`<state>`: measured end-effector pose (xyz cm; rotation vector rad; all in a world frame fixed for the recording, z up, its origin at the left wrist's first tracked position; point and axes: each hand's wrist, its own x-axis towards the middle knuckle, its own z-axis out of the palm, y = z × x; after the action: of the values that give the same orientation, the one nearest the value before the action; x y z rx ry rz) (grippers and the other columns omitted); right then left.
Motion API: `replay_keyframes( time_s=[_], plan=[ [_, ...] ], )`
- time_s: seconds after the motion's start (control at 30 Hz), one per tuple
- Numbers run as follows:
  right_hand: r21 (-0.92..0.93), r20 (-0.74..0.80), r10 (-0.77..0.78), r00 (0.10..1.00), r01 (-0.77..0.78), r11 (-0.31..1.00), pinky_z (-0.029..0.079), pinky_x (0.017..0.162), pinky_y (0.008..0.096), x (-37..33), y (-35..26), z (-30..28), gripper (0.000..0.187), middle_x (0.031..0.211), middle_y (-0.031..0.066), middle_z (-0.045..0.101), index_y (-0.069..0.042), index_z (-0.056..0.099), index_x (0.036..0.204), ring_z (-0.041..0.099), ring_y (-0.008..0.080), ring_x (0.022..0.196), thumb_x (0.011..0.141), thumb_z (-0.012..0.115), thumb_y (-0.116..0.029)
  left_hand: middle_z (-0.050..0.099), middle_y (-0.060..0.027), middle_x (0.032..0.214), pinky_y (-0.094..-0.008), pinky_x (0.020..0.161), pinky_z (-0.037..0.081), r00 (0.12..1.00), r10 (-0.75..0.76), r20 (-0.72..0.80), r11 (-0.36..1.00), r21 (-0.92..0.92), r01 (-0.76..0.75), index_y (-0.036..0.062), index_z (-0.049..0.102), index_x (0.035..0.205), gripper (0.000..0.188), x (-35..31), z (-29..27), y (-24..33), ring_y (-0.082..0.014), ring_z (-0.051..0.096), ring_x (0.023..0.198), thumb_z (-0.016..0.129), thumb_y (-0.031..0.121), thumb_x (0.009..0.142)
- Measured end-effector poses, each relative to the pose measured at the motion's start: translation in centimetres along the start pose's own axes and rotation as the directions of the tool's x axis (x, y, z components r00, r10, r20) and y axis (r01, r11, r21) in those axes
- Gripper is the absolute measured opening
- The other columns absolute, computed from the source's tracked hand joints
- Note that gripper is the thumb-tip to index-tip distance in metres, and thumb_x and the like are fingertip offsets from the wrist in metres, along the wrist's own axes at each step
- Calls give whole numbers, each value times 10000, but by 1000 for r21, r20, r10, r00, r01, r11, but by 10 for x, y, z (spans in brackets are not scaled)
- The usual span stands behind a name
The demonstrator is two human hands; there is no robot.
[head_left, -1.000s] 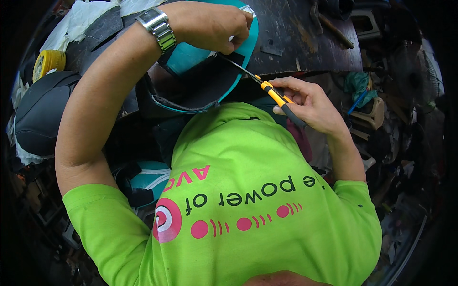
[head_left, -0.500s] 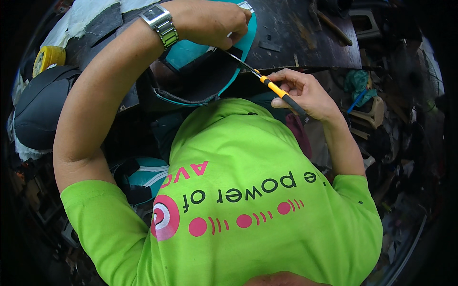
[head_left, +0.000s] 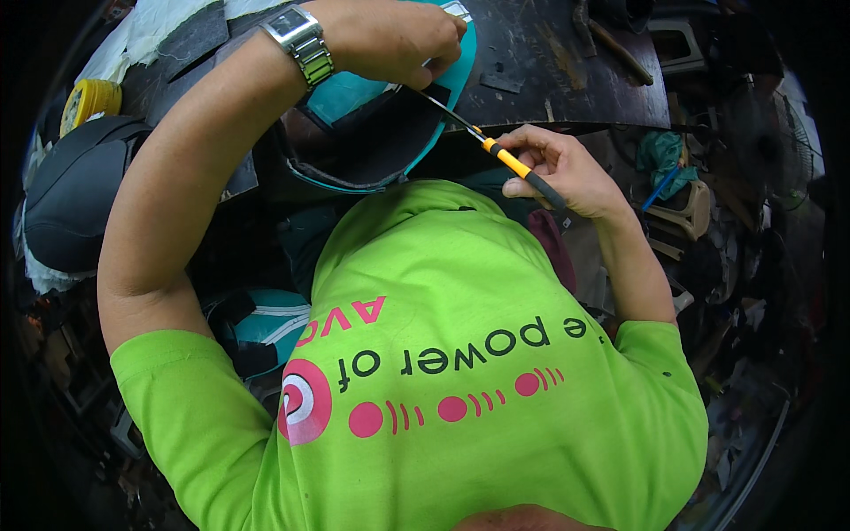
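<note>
A hollow teal-and-black piece (head_left: 431, 146) with a dark inside lies at the near edge of the work surface; its kind I cannot make out. Over it is my left hand (head_left: 403, 42), a metal watch on the wrist, its curled fingers closed on the teal edge. Their tips are partly hidden. My right hand (head_left: 567, 173) is closed round a slim tool (head_left: 522, 168) with a yellow-and-black handle. The tool's long metal end reaches up and left into the piece, beneath my left fingers, where its tip is hidden.
The dark work surface (head_left: 611, 97) carries a wooden-handled tool (head_left: 620, 53), scraps and pale cloth (head_left: 168, 31). At left are a yellow round container (head_left: 91, 104) and a black moulded piece (head_left: 80, 199). Another teal-and-black piece (head_left: 270, 327) lies below. A green bag (head_left: 666, 159) is at right.
Both hands stay nearly in place. The tool has barely shifted, and my right hand has moved very slightly up and left.
</note>
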<state>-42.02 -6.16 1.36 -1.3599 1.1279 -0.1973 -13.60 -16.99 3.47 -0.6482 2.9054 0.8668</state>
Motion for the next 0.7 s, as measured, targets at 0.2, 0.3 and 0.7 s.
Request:
replay_keyframes(
  time_s=[0.2, 0.3, 0.7],
  plan=[
    [-63, -60, -27, 998, 23, 998, 331, 548, 200, -3, -1, 2, 523, 680, -74, 525, -10, 694, 1179, 438, 14, 587, 740, 932, -165, 655, -174, 930, -423, 794, 528, 984, 40, -171, 999, 4, -40, -8, 693, 872, 133, 3, -6, 12, -343, 658, 885, 696, 117, 828],
    [55, -37, 43, 998, -41, 998, 357, 487, 193, -4, -3, 2, 521, 668, -66, 546, -10, 679, 1200, 491, 19, 528, 757, 919, -144, 670, -153, 975, -420, 762, 542, 902, 146, -406, 989, 71, -128, 10, 720, 891, 144, -3, -6, 53, -321, 674, 863, 726, 152, 872],
    [229, -227, -188, 956, 240, 943, 423, 463, 168, 8, -29, -9, 567, 828, 4, 627, -15, 647, 1297, 553, 26, 548, 780, 879, -38, 602, -133, 1324, -365, 1047, 464, 957, -244, -157, 872, 397, 287, -7, 583, 1348, 480, -72, 76, 121, -282, 590, 1200, 581, 93, 878]
  ],
)
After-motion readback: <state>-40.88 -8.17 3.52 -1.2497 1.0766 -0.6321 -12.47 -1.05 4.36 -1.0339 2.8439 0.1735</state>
